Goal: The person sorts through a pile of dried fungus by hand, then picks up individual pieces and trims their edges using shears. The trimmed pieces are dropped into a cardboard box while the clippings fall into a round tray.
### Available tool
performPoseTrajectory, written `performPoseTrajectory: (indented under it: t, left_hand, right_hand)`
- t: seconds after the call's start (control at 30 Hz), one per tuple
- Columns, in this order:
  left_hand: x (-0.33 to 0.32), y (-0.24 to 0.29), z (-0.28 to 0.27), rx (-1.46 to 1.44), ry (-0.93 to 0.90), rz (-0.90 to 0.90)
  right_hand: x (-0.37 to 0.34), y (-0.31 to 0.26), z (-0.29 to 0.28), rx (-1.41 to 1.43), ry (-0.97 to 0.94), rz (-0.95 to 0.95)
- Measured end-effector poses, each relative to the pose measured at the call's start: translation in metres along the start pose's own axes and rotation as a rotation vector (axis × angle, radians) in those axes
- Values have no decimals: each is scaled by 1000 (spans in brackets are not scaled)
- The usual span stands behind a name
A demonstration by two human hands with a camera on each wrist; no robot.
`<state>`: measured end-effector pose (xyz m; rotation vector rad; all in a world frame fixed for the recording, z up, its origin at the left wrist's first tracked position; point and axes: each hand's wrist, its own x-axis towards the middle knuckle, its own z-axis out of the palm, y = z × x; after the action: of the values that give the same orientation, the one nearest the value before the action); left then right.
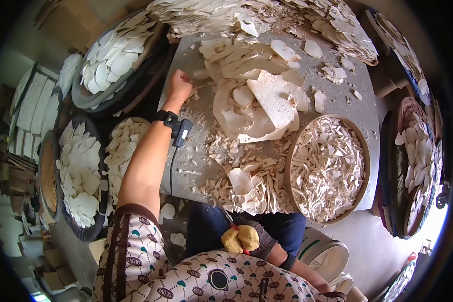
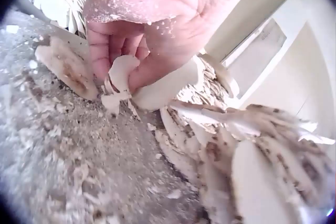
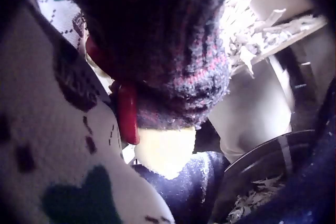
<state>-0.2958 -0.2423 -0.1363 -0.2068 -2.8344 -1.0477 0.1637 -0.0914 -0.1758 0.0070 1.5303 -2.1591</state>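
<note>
At the left side of the grey metal table (image 1: 191, 166), my left hand (image 1: 178, 86) is beside a heap of pale, brittle slices (image 1: 277, 98). Its thumb and fingers pinch a small curved white piece (image 2: 124, 71) close over the crumb-strewn tabletop in the left wrist view. A brown-stained slice (image 2: 65, 69) lies beside the fingers. Down at my lap, my right hand (image 1: 259, 240), in a dark knitted glove with yellow finger covers (image 1: 240, 238), grips a red-handled knife (image 3: 127, 113). Its thin metal blade points toward the table edge; the fingers hide part of the handle.
A round tray (image 1: 366, 156) full of broken chips stands at the table's right, beside a pile of shavings (image 1: 256, 189). Stacked slices (image 1: 216, 17) line the far edge. Round baskets of white slices (image 1: 80, 173) stand left, with a white bucket (image 1: 332, 259) low right.
</note>
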Motion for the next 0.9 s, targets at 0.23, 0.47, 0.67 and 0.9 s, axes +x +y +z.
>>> performPoseTrajectory:
  t: [0.23, 0.47, 0.67, 0.9]
  left_hand:
    - [-122, 27, -74, -976, -405, -403]
    - [-229, 17, -93, -1105, -428, -408]
    - [-264, 0, -63, -785, -158, -217]
    - [-284, -10, -74, -352, -172, -92]
  right_hand:
    - [-5, 0, 10, 899, -82, 231]
    - [-9, 1, 17, 437, -127, 70]
    - [-10, -13, 25, 254, -44, 18]
    - [-12, 2, 23, 1051, -116, 133]
